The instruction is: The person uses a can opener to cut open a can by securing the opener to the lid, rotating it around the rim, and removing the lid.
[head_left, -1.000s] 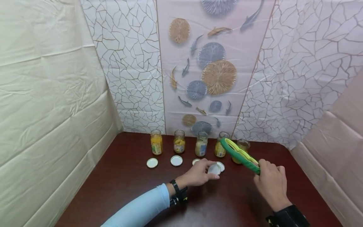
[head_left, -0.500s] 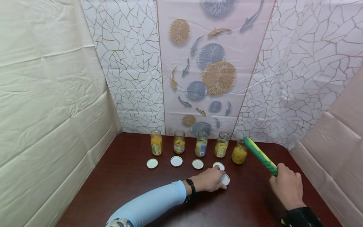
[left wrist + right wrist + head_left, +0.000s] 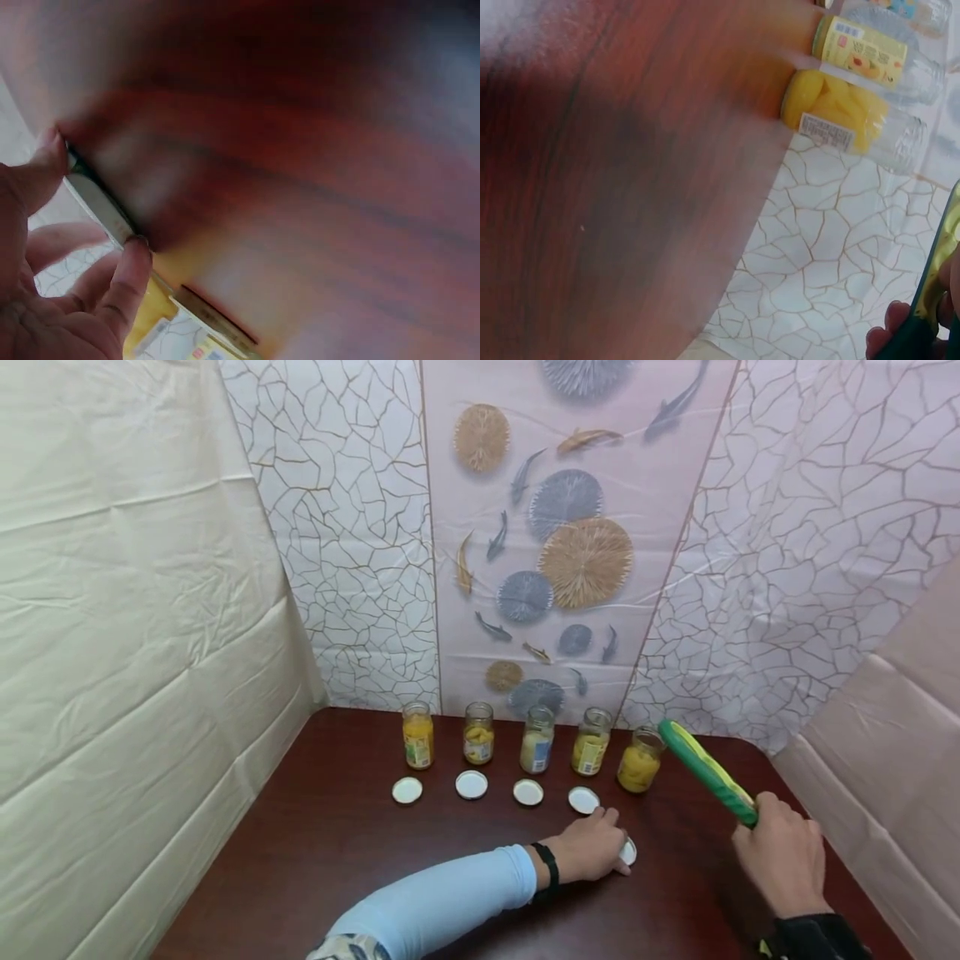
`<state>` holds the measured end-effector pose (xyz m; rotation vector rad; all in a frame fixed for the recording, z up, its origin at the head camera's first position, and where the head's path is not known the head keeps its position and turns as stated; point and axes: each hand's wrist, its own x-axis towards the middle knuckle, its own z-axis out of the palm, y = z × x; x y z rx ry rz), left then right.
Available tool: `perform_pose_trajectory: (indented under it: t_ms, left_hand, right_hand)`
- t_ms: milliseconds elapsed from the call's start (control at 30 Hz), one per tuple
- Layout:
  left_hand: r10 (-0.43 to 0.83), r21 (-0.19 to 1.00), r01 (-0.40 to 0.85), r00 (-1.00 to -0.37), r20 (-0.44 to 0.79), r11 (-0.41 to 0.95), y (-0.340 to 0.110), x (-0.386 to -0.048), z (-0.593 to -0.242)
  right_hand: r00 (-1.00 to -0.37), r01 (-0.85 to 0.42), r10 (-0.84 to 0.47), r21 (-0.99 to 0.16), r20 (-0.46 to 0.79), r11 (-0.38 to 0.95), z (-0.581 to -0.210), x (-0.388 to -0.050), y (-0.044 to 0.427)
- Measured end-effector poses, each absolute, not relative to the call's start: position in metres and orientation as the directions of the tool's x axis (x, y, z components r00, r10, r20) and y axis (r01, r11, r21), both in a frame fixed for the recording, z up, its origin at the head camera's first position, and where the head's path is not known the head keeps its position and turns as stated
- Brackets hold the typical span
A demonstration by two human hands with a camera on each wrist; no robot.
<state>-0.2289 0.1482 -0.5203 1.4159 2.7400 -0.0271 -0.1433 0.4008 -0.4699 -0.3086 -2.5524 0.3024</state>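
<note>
My left hand (image 3: 588,845) pinches a white-lined jar lid (image 3: 628,852) by its edge, low at the tabletop. In the left wrist view, the thumb and a finger grip opposite sides of this lid (image 3: 103,208). My right hand (image 3: 786,858) grips a green jar opener (image 3: 708,772) with a yellow-green inner edge, raised over the table's right side. Just left of the opener stands an uncapped jar of yellow fruit pieces (image 3: 639,765). Another lid (image 3: 583,800) lies inner side up beyond my left fingers.
Several more open jars stand in a row at the back, including a jar with orange-yellow contents (image 3: 417,739) and a pale-filled jar (image 3: 536,743). Lids (image 3: 471,785) lie before them on the dark red table (image 3: 315,852). Fabric walls (image 3: 360,568) enclose the table.
My left hand has carried the lid rightward and down to the tabletop, past the fourth lid. The right hand has drawn the jar opener rightward, away from the rightmost jar.
</note>
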Motion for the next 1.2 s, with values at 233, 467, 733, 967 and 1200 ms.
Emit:
perform_pose_trajectory:
  t_ms: [233, 467, 733, 967, 1200]
  left_hand:
    - [0.749, -0.053, 0.747, -0.661, 0.038, 0.663, 0.186, -0.230, -0.524]
    - [0.680, -0.043, 0.679, -0.728, 0.088, 0.733, 0.202, -0.249, -0.530]
    - [0.611, -0.046, 0.609, -0.787, 0.089, 0.791, 0.218, -0.262, -0.529]
    - [0.541, -0.118, 0.529, -0.832, 0.120, 0.840, 0.237, -0.261, -0.534]
    - [0.509, -0.093, 0.502, -0.854, 0.104, 0.860, 0.245, -0.264, -0.539]
  right_hand:
    - [-0.823, 0.183, 0.303, -0.281, 0.481, 0.942, -0.458, -0.139, 0.412]
    - [-0.841, 0.185, 0.300, -0.281, 0.450, 0.942, -0.458, -0.141, 0.412]
    - [-0.836, 0.183, 0.296, -0.275, 0.462, 0.944, -0.461, -0.138, 0.418]
    - [-0.820, 0.206, 0.326, -0.289, 0.471, 0.935, -0.465, -0.135, 0.419]
    - [-0.842, 0.226, 0.330, -0.277, 0.426, 0.934, -0.469, -0.132, 0.416]
